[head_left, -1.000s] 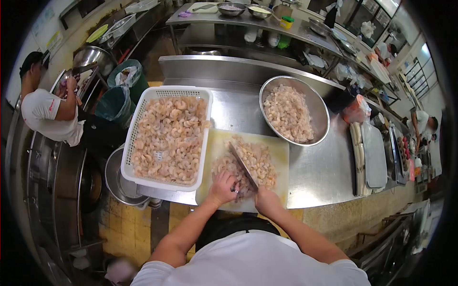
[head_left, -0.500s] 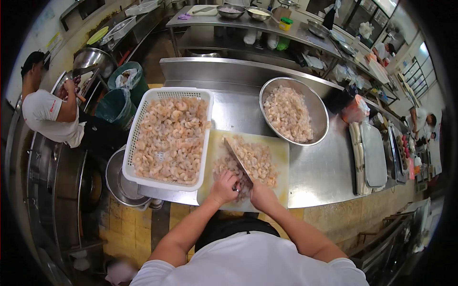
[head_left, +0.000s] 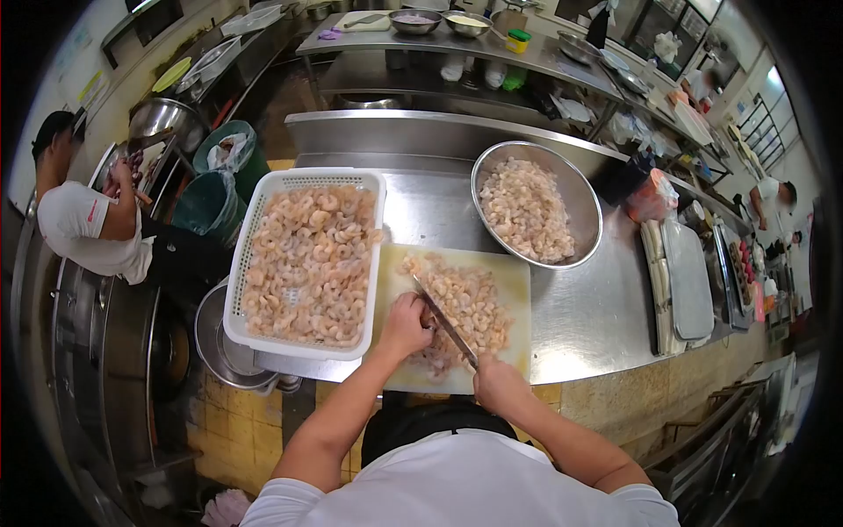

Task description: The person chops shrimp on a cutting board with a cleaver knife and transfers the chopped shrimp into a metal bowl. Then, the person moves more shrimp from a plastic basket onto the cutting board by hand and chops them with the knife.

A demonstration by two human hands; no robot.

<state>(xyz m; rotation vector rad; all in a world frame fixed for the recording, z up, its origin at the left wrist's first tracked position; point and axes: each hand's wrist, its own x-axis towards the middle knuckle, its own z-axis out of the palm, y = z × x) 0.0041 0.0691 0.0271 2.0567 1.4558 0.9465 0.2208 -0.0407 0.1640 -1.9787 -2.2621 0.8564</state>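
Note:
My right hand (head_left: pixel 500 386) is closed around the handle of a kitchen knife (head_left: pixel 446 323). Its blade slants up and left across a pile of cut shrimp (head_left: pixel 474 307) on a pale cutting board (head_left: pixel 518 356). Curled fingers of my left hand (head_left: pixel 406 327) rest on shrimp at the left side of the blade; the fingertips are partly hidden. Left of the board stands a white perforated basket (head_left: pixel 376 263) filled with peeled shrimp (head_left: pixel 307 255). A steel bowl (head_left: pixel 594 237) behind the board, to the right, holds cut shrimp (head_left: pixel 527 206).
The steel table (head_left: pixel 571 338) has a raised back edge (head_left: pixel 421 132). Trays (head_left: pixel 687 281) stand at its right end. A steel pot (head_left: pixel 215 338) is below the basket, near green bins (head_left: pixel 211 206). A co-worker (head_left: pixel 88 211) stands at the far left, hands over food.
My left hand has moved up and slightly left on the board. The knife handle and my right hand have shifted down and right. The view has tilted slightly.

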